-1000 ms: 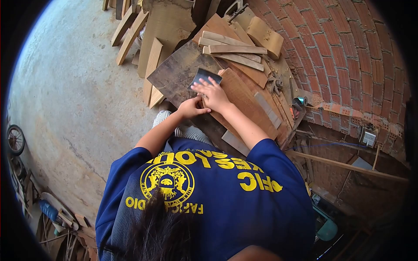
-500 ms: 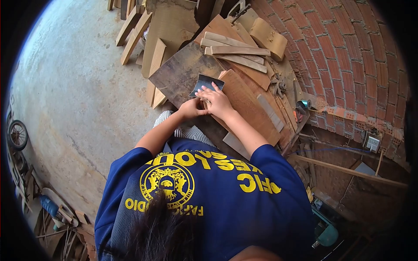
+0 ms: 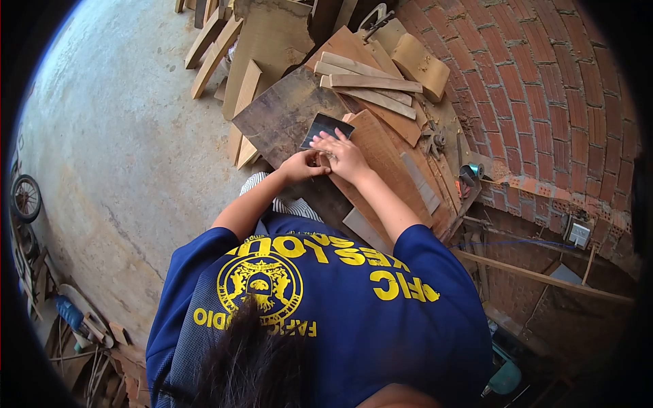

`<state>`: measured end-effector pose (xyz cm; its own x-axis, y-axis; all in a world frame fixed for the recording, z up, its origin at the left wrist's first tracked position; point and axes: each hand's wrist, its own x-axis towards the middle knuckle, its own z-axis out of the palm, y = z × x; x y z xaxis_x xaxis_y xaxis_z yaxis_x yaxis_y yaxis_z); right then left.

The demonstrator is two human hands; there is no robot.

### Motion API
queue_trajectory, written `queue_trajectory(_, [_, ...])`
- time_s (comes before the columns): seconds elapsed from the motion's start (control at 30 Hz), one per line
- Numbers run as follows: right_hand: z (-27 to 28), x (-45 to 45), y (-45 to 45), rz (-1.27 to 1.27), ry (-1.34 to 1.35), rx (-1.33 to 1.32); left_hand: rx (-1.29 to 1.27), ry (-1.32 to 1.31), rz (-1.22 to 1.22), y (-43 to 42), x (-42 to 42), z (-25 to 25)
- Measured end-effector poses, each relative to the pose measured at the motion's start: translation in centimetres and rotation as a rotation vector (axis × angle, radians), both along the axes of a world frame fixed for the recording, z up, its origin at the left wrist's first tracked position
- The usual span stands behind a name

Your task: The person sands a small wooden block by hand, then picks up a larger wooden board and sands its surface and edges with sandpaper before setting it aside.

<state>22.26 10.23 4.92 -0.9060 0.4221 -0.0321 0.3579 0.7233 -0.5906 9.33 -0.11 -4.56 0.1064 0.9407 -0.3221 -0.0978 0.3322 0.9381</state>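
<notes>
A dark, square sheet that looks like sandpaper (image 3: 329, 127) lies under the fingers of my right hand (image 3: 348, 160). Those fingers are stretched out and slightly spread across its near edge. Close beside it, my left hand (image 3: 299, 167) is closed, thumb and fingers pinched together just below the sheet. A small brown bit shows between the two hands, mostly hidden, and I cannot make out what it is. Both hands are above the near edge of a worn, dark board (image 3: 286, 112). Right of them lies a wide reddish-brown plank (image 3: 384, 156).
Several pale wooden strips (image 3: 371, 83) are stacked beyond the hands. A curved wood block (image 3: 420, 66) and a metal clamp (image 3: 376, 20) are behind them. A brick wall (image 3: 537, 88) rises on the right. Concrete floor (image 3: 129, 143) stretches left, with a small wheel (image 3: 26, 198) at its edge.
The fingers of my right hand have shifted slightly on the dark sheet, and the sheet has turned a little. My left hand stays pinched beside it. The view has moved slightly.
</notes>
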Motion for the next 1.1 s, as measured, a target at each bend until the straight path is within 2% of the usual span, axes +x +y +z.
queue_trajectory(0.03, [-0.1,0.7,1.9,-0.041,-0.015,0.09,-0.003,-0.004,0.005,0.1,0.1,0.2])
queue_trajectory(0.1, [-0.4,2.1,6.9,-0.221,-0.052,0.182,-0.201,-0.152,-0.098,0.6,0.1,0.8])
queue_trajectory(0.17, [-0.8,3.1,9.8,-0.41,-0.148,0.205,-0.165,-0.171,-0.065,0.7,0.7,0.4])
queue_trajectory(0.23, [-1.9,2.8,8.9,-0.549,-0.103,0.131,-0.165,-0.096,-0.074,0.7,0.5,0.3])
queue_trajectory(0.27, [-2.5,2.6,7.8,-0.556,-0.053,0.248,-0.161,-0.101,-0.07,0.7,0.6,0.1])
queue_trajectory(0.3, [-2.0,2.4,6.6,-0.529,-0.035,0.28,-0.121,-0.096,-0.071,0.6,0.8,-0.5])
queue_trajectory(0.33, [-1.3,2.3,5.1,-0.318,-0.084,0.222,-0.083,-0.088,-0.072,0.6,0.7,-0.9])
queue_trajectory(0.37, [-1.1,1.9,2.8,-0.128,-0.083,0.277,-0.084,-0.088,-0.064,0.5,0.6,-1.0])
queue_trajectory(0.43, [-0.9,1.9,-0.7,0.031,-0.05,0.202,-0.102,0.11,-0.164,0.8,0.2,-0.7])
queue_trajectory(0.47, [-0.7,1.9,-0.1,0.068,-0.05,0.173,-0.102,0.114,-0.157,0.9,0.2,-0.3])
queue_trajectory(0.5, [-0.5,2.3,0.5,0.102,-0.05,0.141,-0.082,0.004,-0.098,0.6,0.4,0.4])
queue_trajectory(0.53, [-1.1,2.6,1.8,0.032,-0.032,0.193,-0.062,-0.106,-0.042,0.5,0.5,0.9])
queue_trajectory(0.6, [-1.7,3.1,5.0,-0.179,-0.026,0.267,-0.127,-0.121,-0.077,0.7,0.3,1.6])
queue_trajectory(0.67, [-1.8,3.3,7.7,-0.476,-0.037,0.234,-0.24,-0.109,-0.129,1.0,0.0,1.3])
queue_trajectory(0.7, [-1.5,3.5,8.3,-0.706,-0.045,0.151,-0.24,-0.103,-0.13,1.1,0.0,1.5])
queue_trajectory(0.77, [-0.2,4.7,8.0,-0.914,0.1,0.103,-0.197,-0.119,-0.081,0.9,0.1,2.1])
queue_trajectory(0.8, [0.3,5.6,7.0,-0.877,0.094,0.226,-0.2,-0.114,-0.077,0.7,0.3,2.0])
queue_trajectory(0.83, [0.7,6.6,5.6,-0.84,0.086,0.348,-0.206,-0.021,-0.007,0.4,0.6,1.8])
queue_trajectory(0.9, [0.3,8.9,2.0,-0.774,-0.009,0.399,-0.213,0.082,0.057,0.7,0.8,2.3])
queue_trajectory(0.97, [-0.4,11.0,-2.0,-0.781,-0.098,0.38,0.025,0.515,0.277,1.4,0.9,5.0])
queue_trajectory(1.0, [-0.9,12.1,-3.7,-0.791,-0.106,0.377,0.076,0.658,0.18,2.1,0.3,7.2])
queue_trajectory(1.03, [-1.4,13.1,-5.3,-0.861,-0.182,0.363,0.077,0.652,0.169,2.7,0.5,7.6])
queue_trajectory(1.1, [-2.3,14.4,-7.1,-0.943,-0.26,0.352,0.246,0.895,0.022,3.8,1.0,8.1])
